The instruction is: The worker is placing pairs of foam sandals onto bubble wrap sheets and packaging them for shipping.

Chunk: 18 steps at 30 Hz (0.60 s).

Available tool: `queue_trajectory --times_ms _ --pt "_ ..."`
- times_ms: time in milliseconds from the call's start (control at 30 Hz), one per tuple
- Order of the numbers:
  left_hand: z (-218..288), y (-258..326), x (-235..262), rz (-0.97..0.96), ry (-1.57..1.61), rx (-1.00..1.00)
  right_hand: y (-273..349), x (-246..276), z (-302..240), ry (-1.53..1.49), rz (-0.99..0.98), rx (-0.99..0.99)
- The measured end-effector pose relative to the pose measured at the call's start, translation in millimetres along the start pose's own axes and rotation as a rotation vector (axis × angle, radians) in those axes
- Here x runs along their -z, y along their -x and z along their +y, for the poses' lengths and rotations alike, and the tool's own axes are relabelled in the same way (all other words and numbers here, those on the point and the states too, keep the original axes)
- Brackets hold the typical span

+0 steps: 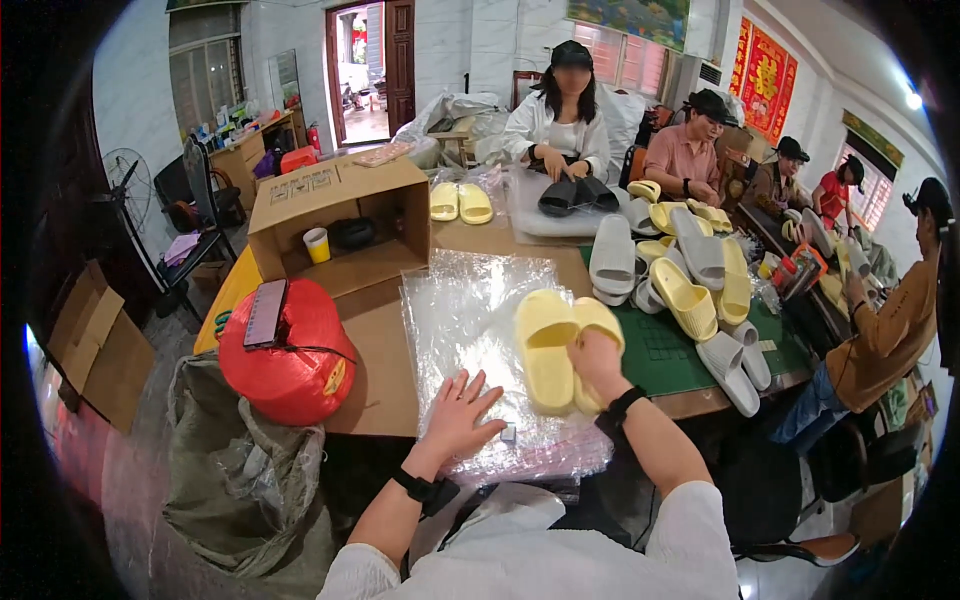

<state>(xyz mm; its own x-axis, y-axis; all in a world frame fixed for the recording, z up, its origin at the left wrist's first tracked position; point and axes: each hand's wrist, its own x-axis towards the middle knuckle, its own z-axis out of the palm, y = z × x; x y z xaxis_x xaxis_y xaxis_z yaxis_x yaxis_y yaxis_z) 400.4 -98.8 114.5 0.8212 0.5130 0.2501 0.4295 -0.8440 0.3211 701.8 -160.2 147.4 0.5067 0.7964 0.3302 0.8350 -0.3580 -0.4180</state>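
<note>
A stack of clear plastic bags (pixel 465 320) lies in front of me at the table's near edge. My left hand (pixel 460 415) rests flat on the stack, fingers spread, holding nothing. On the right part of the stack lies a pair of pale yellow slippers, side by side. The left slipper (pixel 547 345) shows its whole top. My right hand (pixel 597 365) is closed on the right slipper (pixel 600 316) and covers its middle; some of its fingers are hidden. A small grey piece (pixel 509 433) sits on the bags beside my left fingertips.
Loose grey slippers (pixel 613 255) and yellow slippers (pixel 683 298) pile up on the green mat (pixel 650 342) at right. A red twine roll (pixel 285 365) carries a phone (pixel 266 313) at left. Behind stands an open cardboard box (pixel 340 195). Across the table a person handles black slippers (pixel 580 195).
</note>
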Motion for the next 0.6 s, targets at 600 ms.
queue_trajectory --times_ms 600 --pt "17.3 18.6 22.8 -0.007 0.089 -0.165 163.7 104.7 30.0 -0.912 0.315 -0.177"
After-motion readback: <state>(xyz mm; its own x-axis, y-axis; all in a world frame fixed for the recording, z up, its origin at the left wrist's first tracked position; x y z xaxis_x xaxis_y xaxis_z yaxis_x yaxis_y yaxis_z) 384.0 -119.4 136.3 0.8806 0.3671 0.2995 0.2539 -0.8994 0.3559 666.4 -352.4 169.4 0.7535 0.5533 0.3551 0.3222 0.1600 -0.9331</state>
